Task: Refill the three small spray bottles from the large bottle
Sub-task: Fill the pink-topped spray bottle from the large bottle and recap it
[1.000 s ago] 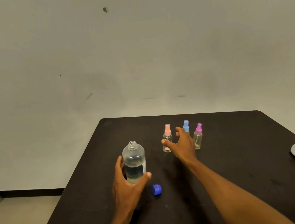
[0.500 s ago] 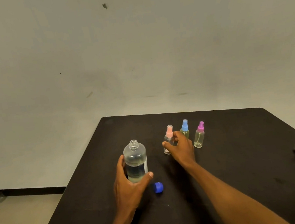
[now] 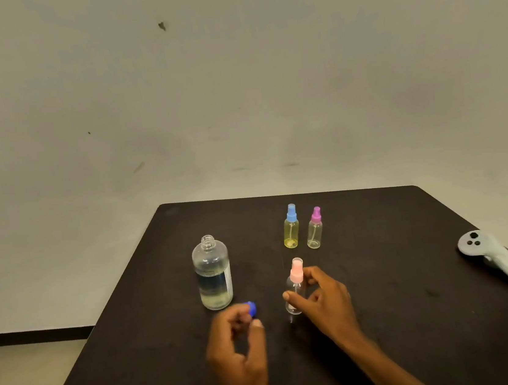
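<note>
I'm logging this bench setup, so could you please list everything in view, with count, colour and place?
Large bottle: one, clear, partly filled, uncapped, upright left of centre on the table.
Bottle cap: one, blue, on the table beside the large bottle's base.
Small spray bottles: three; pink-topped near centre, blue-topped and magenta-topped side by side farther back.
Controller: one, pale grey, at the table's right edge.
Table: one, dark.
Wall: pale, behind.
Left hand: empty, fingers curled, near the cap.
Right hand: grasping the pink-topped spray bottle.
</note>
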